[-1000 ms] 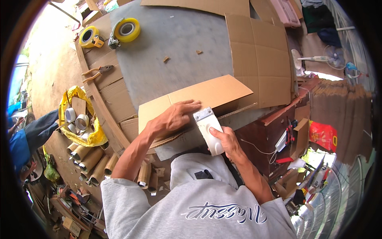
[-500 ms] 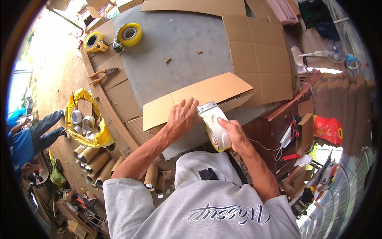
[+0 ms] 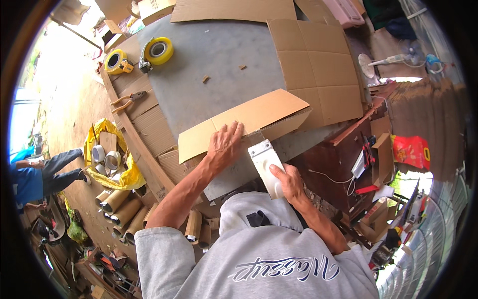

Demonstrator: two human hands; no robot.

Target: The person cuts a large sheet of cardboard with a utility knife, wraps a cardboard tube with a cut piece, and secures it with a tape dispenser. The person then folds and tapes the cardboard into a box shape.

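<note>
A broad grey work surface (image 3: 219, 84) fills the upper middle of the view, edged on its left by flat brown cardboard sheets and covered on its right by a large flattened carton (image 3: 318, 70) with creased panels. At the surface's near edge lies a long cardboard strip (image 3: 249, 119), folded along its length, running from lower left up to the right. The left hand (image 3: 225, 145) lies flat and spread on the near part of this strip, fingers pointing away, pressing it down without gripping. The right hand (image 3: 288, 183) is closed around the handle of a white wide-bladed tool (image 3: 266, 160), whose broad front end meets the strip's near edge just right of the left hand. At the far left corner sit two yellow tape rolls (image 3: 158, 50), one in a dispenser, and nearer along the left edge lie pliers (image 3: 128, 101). Below the surface on the left, a yellow bag (image 3: 127, 177) holds more tape rolls, with cardboard tubes (image 3: 119, 209) heaped beside it. Another person in blue (image 3: 30, 179) crouches at the far left.
</note>
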